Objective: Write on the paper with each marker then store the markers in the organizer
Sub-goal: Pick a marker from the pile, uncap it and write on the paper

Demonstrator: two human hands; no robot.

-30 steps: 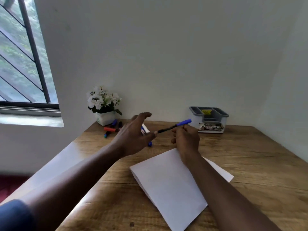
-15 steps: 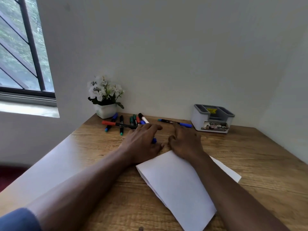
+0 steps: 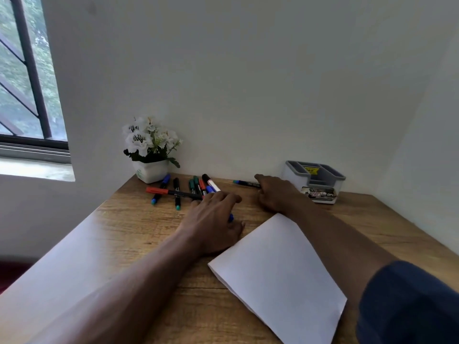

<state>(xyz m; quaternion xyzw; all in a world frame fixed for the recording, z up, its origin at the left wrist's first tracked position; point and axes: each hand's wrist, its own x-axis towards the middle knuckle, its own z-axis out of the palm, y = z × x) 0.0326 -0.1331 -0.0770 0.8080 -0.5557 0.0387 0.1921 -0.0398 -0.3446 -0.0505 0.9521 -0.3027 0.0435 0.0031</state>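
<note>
A blank white sheet of paper [image 3: 278, 274] lies on the wooden desk [image 3: 139, 224]. My left hand [image 3: 213, 219] rests palm down beside the sheet's far corner, its fingers curled over a blue marker [image 3: 231, 217] of which only the tip shows. My right hand [image 3: 275, 194] reaches toward the wall, and its fingers cover the right end of a thin black marker [image 3: 244, 182] that lies on the desk. Whether that hand grips it is hidden. Several more markers [image 3: 178, 192] lie in a loose pile at the back left. The grey and white organizer [image 3: 315, 180] stands against the wall, just right of my right hand.
A white pot of white flowers [image 3: 150, 155] stands in the back left corner next to the marker pile. Walls close the desk at the back and right. A barred window [image 3: 24, 83] is at the left. The desk's left edge runs diagonally.
A second ago my right hand held the thin black marker in the air. Then the marker lay by the wall, and my right hand has now reached forward onto it. My left hand lowered to the desk.
</note>
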